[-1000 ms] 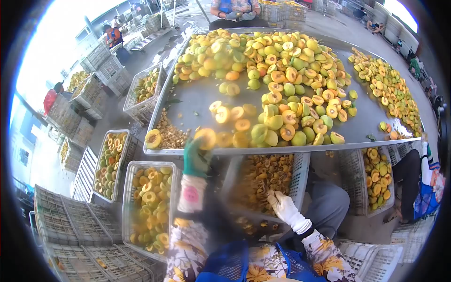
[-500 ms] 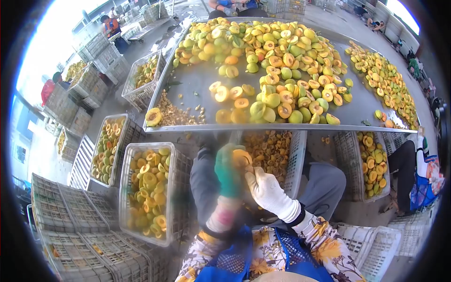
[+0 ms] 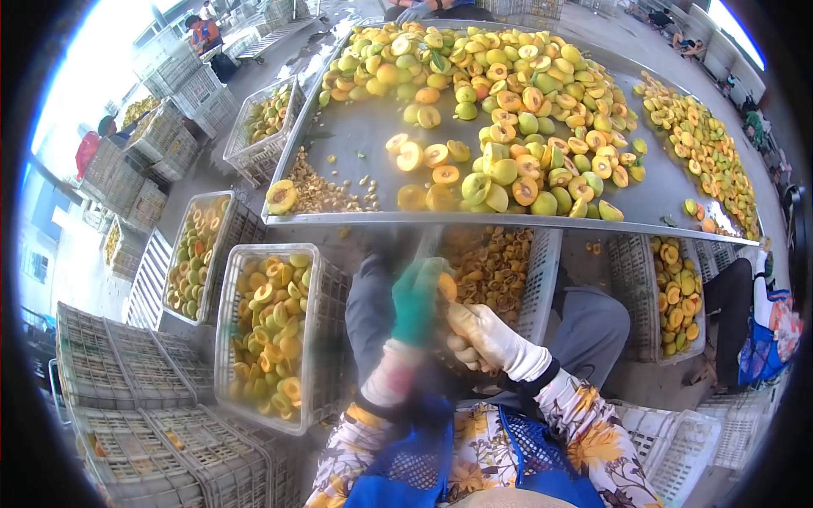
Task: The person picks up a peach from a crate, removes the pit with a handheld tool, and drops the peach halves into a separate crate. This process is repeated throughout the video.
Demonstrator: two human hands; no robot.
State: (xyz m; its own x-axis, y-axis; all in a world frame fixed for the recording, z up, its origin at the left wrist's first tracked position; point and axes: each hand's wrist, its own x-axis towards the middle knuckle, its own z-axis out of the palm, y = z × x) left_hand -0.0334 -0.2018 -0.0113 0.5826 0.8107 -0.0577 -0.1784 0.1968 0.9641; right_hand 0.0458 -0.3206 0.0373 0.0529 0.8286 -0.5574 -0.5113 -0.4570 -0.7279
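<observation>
- Head view: the left hand (image 3: 417,300), in a green glove, is blurry, but its fingers pinch an orange fruit piece (image 3: 447,288).
- The right hand (image 3: 489,339), in a white glove, has curled fingers right by that piece. I cannot tell if it holds something.
- Both hands are on the person's side of the front edge of the metal table (image 3: 508,222), apart from it.
- Behind them is a crate of fruit bits (image 3: 540,284), partly under the table.
- A full crate (image 3: 310,339) is near the left knee, with a thin gap between.
- Up on the table, bare metal lies between the small pits (image 3: 334,193) and the big fruit pile (image 3: 542,93).
</observation>
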